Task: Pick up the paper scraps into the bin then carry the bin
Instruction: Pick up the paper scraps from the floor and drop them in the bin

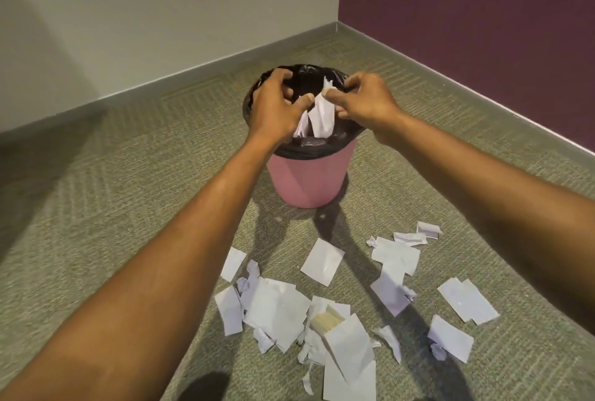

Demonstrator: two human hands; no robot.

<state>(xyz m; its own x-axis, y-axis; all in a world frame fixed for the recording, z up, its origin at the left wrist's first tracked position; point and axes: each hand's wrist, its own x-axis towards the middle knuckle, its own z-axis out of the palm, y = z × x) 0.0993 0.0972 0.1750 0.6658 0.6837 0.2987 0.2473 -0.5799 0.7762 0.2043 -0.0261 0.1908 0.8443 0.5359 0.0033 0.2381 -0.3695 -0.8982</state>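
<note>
A pink bin (306, 178) lined with a black bag stands on the carpet in the middle of the view. Both my hands hover over its open mouth. My left hand (277, 107) and my right hand (363, 99) pinch white paper scraps (318, 117) between them, and the scraps hang down into the bag. Several more white paper scraps (289, 307) lie scattered on the carpet in front of the bin, near me and to the right (467, 301). The bin's inside is mostly hidden by my hands.
The bin sits near a room corner where a grey wall (128, 30) on the left meets a purple wall (483, 30) on the right, both with a grey baseboard. Green-grey patterned carpet (112, 175) surrounds the bin.
</note>
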